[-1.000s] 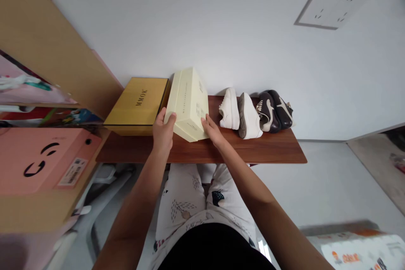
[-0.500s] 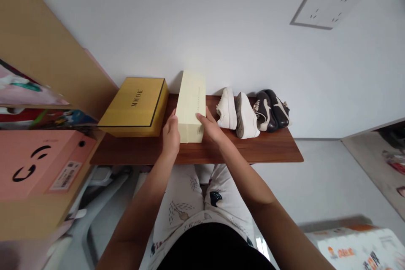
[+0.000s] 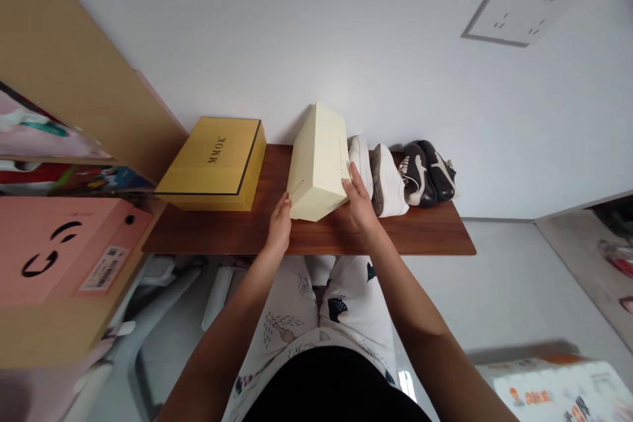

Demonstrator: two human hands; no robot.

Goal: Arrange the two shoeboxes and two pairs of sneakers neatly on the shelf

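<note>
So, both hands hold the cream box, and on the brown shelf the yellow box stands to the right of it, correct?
The side is wrong: the head view shows the yellow box on the brown shelf to the left of the cream box. The left hand and right hand do hold it.

a brown shelf [image 3: 237, 234] bears a yellow box [image 3: 210, 161], white shoes [image 3: 392, 188] and dark shoes [image 3: 443, 179].

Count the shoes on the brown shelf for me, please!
4, left to right: a white shoe partly hidden beside the cream box, a second white shoe, a dark shoe, and another dark shoe at the right end. The box could hide more.
</note>
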